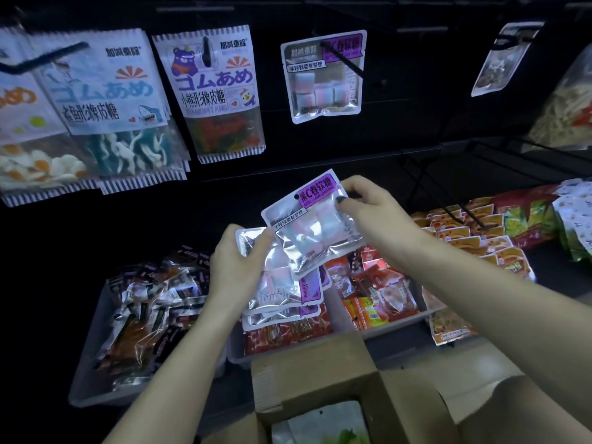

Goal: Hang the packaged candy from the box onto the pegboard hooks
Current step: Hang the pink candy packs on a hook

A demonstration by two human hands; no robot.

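Right hand (371, 206) pinches one packet (312, 224) by its top, left hand (237, 261) grips the stack (282, 293) above the box (323, 373); advise aligning punched hole squarely with hook (341, 57) before sliding on.

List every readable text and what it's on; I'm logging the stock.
"ゴムあめ" and "小熊形橡皮糖": bear candy bag.
"ゴムあめ": shark candy bag.
"果C卷软糖": purple-label pack, pinched by the right hand.
Stack of packs in the left hand, hanging pack, tray snacks: print too blurred.
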